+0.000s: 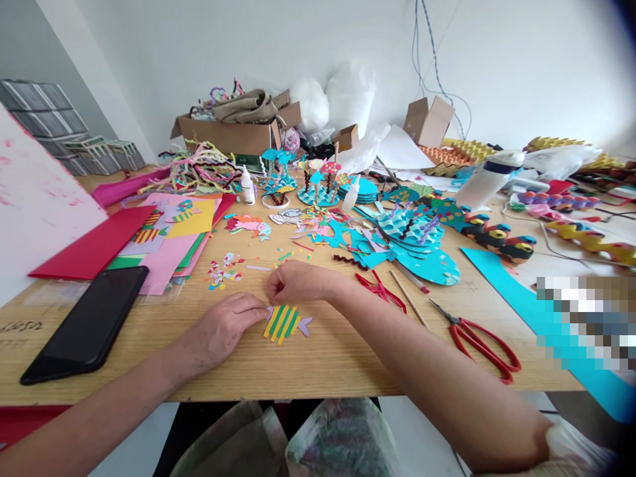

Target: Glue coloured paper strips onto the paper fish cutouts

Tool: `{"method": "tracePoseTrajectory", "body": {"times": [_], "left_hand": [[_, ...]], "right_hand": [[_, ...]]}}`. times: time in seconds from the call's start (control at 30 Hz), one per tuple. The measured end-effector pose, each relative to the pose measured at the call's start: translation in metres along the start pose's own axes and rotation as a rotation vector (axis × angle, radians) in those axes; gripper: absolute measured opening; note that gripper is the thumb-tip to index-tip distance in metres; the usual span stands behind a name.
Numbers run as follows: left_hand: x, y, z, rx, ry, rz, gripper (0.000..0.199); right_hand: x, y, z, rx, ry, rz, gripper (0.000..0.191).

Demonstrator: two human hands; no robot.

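A paper fish (282,323) with green and yellow stripes and a lilac tail lies flat on the table in front of me. My left hand (226,326) rests at the fish's left end, fingers stretched out and fingertips touching its lilac head. Just above the fish is my right hand (298,281), its fingers curled into a pinch near the head; whatever they hold is hidden. Small coloured paper bits (223,271) are scattered beyond my left hand. A thin lilac strip (258,267) lies by my right hand.
A black phone (87,324) and stacked coloured papers (166,255) are at left. Red-handled scissors (479,341), a wooden stick (408,297) and red tweezers-like scissors (381,289) lie at right. Glue bottles (247,185), blue paper cutouts (422,255) and a cardboard box (228,134) stand farther back.
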State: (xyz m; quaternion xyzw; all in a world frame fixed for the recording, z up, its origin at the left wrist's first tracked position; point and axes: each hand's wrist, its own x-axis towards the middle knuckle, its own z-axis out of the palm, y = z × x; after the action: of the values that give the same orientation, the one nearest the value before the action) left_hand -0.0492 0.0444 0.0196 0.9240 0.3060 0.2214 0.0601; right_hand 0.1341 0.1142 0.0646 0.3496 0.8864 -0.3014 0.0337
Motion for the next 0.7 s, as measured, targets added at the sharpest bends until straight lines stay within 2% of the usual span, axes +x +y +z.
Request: {"method": "tracePoseTrajectory", "body": {"times": [0.13,0.7], "left_hand": [[-0.0003,-0.0001,-0.0003,-0.001,-0.004,0.005,0.030],[0.0009,0.0007,-0.0009,0.009,0.003,0.008,0.031]], "right_hand": [[-0.0003,0.0050,-0.0004,0.067,0.001,-0.018,0.010],[0.0014,-0.0027,0.0009,-0.045,-0.004,-0.001,0.010]]}}
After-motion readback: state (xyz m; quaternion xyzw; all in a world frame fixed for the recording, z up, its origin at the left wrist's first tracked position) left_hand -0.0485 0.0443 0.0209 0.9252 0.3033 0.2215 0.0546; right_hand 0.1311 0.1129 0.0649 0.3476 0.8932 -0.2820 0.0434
